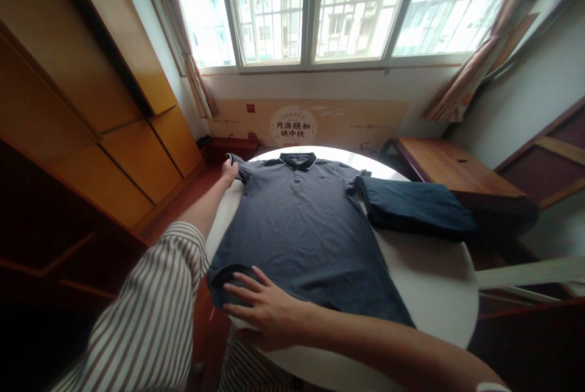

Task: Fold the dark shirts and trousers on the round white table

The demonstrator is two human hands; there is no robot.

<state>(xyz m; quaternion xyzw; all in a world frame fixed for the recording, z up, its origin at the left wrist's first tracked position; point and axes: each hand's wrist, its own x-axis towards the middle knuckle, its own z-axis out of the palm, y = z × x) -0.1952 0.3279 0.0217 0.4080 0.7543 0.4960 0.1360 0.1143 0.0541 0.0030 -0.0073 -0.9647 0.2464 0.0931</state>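
A dark grey-blue polo shirt lies spread front side up on a round white table, its black collar at the far end. At the far left, my left hand grips the end of the shirt's short sleeve, fingers closed on it. My right hand rests near the shirt's lower left hem with its fingers spread, lying over the cloth and the table's near edge. To the right of the shirt sits a folded dark navy garment, partly by the other sleeve.
A wooden desk stands behind the table on the right. Tall wooden cabinets line the left side. Barred windows with curtains are ahead, above a printed beige banner. A pale bar is at the right.
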